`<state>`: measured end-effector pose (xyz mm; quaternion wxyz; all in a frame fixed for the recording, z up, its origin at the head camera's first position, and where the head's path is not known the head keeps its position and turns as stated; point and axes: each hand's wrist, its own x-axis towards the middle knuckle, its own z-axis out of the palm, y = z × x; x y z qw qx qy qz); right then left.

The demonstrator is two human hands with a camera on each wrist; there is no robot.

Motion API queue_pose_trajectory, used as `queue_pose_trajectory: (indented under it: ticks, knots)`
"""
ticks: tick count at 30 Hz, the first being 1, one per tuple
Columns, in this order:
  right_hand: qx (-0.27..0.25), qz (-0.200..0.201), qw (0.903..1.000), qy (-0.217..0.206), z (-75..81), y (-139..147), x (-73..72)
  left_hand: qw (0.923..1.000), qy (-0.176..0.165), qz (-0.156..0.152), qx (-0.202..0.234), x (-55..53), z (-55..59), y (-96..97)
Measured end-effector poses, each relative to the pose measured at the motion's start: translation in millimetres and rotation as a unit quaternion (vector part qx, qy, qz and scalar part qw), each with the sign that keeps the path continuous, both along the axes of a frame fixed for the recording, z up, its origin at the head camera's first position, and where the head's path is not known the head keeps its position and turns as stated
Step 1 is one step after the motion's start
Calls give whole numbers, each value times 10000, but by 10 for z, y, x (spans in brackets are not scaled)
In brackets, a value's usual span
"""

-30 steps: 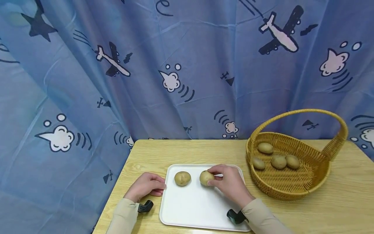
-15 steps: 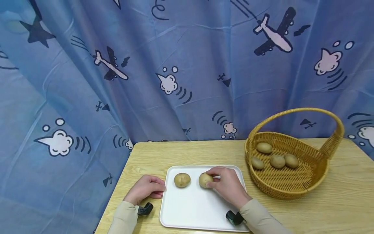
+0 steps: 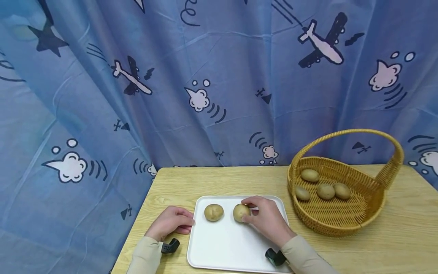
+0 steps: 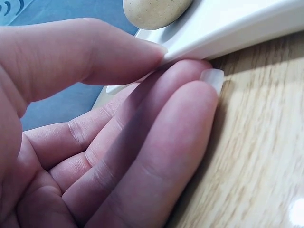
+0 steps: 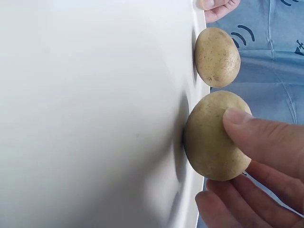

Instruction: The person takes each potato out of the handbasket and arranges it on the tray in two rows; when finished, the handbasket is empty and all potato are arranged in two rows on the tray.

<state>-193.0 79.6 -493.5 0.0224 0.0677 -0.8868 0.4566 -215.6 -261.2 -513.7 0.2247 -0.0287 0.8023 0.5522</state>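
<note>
One potato (image 3: 213, 212) is set on a white tray (image 3: 227, 249), a second potato (image 3: 240, 213) is pinched there by the fingers (image 5: 216, 211) of the right hand (image 3: 268, 220) (the tray's edge is pinched by the left hand (image 3: 172, 221)), and four potatoes (image 3: 325, 191) are left in a wicker basket (image 3: 338, 213) on the table (image 3: 403, 236).

The near-left part of the tray (image 3: 219, 249) lay open, as did the strip of bench (image 3: 219, 182) between it and the curtain (image 3: 222, 125). A gap separated the loose potato (image 3: 213, 212) from the pinched potato (image 3: 239, 213) in the right hand (image 3: 268, 220). The right forearm (image 3: 308, 258) barred the tray's near-right corner, the left hand (image 3: 172, 221) its left rim; the basket (image 3: 333, 229) stood right.
</note>
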Motion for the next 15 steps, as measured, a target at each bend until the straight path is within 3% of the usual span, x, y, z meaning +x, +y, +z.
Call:
queue_pose_trajectory:
  ticks: [6, 15]
  knots:
    - [35, -10, 10000, 78, 49, 75, -16, 10000, 8, -37, -32, -53, 17, 37]
    - [-43, 286, 9995, 121, 72, 109, 26, 9999, -34, -120, -3, 14, -3, -6]
